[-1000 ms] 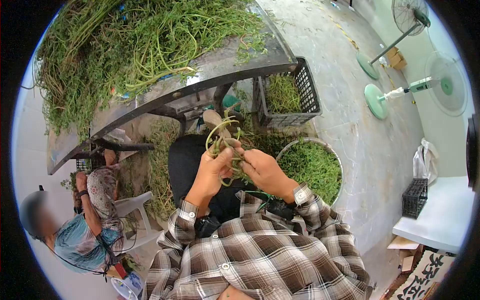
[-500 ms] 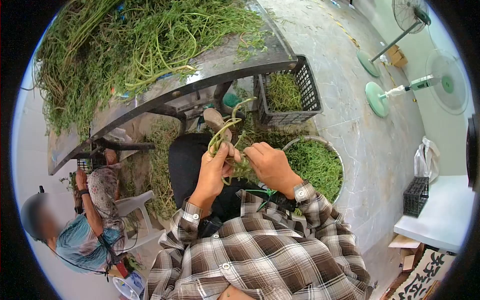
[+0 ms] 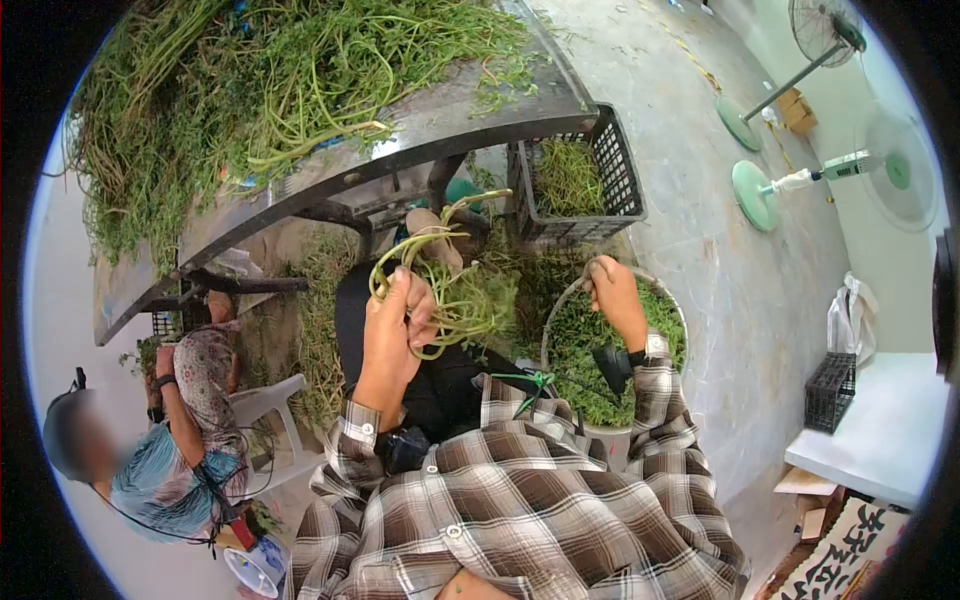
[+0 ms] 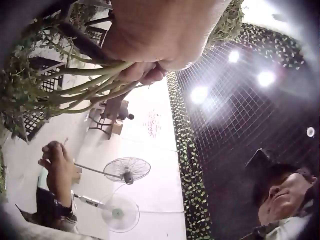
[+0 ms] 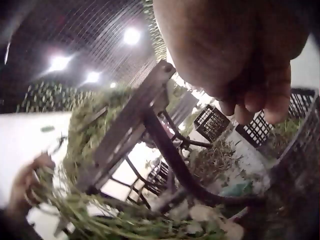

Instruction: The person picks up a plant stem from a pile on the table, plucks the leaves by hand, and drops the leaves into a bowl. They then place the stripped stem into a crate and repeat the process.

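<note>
My left hand (image 3: 395, 325) grips a bunch of long green stems (image 4: 92, 82) with leafy ends, in front of my dark-trousered knee. Thick stem ends curl up past the thumb; the leaves spread toward the right. Over the left rim of a round basket (image 3: 683, 325) full of green leafy sprigs (image 3: 590, 370), my right hand (image 3: 618, 300) hovers with bent fingers. In the left wrist view a thin sliver shows at the tips of that right hand (image 4: 56, 167); I cannot tell whether it is pinched there. The right wrist view shows the fingers (image 5: 277, 100) pointing down.
A table (image 3: 470, 105) heaped with leafy stems (image 3: 270, 90) stands ahead. A black crate (image 3: 575, 230) holds stems beyond the basket. Loose stems cover the floor by my legs. Another person (image 3: 175, 480) sits at the left; fans (image 3: 755, 195) stand at the right.
My right hand has left the bunch and moved right, over the basket. The left hand has shifted slightly left, still holding the stems, whose leaves now spread out.
</note>
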Motion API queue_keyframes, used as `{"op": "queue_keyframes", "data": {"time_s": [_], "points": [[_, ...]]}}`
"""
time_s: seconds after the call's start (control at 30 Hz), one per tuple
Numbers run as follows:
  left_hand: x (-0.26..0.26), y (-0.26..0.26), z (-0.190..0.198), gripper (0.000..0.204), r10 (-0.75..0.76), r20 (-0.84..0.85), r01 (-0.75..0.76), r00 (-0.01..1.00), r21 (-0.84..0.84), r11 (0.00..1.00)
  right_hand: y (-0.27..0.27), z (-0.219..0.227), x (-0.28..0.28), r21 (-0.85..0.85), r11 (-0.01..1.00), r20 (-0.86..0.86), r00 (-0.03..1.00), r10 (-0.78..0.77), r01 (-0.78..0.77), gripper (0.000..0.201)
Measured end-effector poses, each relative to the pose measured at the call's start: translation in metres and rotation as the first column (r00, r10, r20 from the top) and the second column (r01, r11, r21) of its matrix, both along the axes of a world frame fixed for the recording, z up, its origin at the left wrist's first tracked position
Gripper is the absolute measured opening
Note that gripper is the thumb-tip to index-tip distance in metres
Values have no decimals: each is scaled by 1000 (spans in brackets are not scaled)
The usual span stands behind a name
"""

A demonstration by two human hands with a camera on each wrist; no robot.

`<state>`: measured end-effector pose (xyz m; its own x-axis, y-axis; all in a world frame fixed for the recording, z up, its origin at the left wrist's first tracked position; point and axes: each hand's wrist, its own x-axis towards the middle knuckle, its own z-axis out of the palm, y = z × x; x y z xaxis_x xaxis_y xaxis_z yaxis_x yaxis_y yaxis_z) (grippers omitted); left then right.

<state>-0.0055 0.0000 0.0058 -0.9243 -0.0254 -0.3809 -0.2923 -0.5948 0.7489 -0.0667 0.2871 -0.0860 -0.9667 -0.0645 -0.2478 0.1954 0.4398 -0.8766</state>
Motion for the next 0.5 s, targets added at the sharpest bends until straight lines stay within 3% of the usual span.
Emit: {"op": "queue_keyframes", "data": {"time_s": [0.03,0.07,0.13,0.17,0.23,0.3,0.33,0.37,0.4,0.43,0.5], "points": [[-2,0,-1,31,-17,-16,18,1000,28,999,-5,13,1,-179,983,120,993,-20,41,21],[-4,1,-2,31,-26,-19,27,999,29,999,-13,21,2,-177,983,117,993,-29,49,21],[-4,4,-3,29,-27,-45,31,999,74,997,-31,32,6,-542,839,148,988,44,44,21],[-4,6,-2,29,-29,-45,33,999,73,997,-37,36,7,-543,838,148,988,42,46,21],[-3,10,3,34,-29,-11,29,1000,47,998,-48,47,8,-572,810,69,977,203,-128,23],[-1,9,3,34,-41,-11,41,999,41,998,-63,60,9,-523,830,57,964,260,-194,24],[0,10,2,33,-58,-13,58,998,41,997,-74,61,8,-317,881,-303,918,257,-352,25],[1,11,3,33,-58,-12,59,998,40,997,-83,63,8,-61,909,-614,734,291,-412,27],[2,13,5,32,-83,-10,83,996,47,995,-88,83,15,54,910,-453,803,389,-410,27],[3,14,5,31,-108,-8,108,994,54,993,-93,78,16,54,911,-453,803,387,-409,27],[5,13,2,29,-145,-33,147,989,72,986,-101,55,15,232,896,-664,612,430,-378,22]]}}
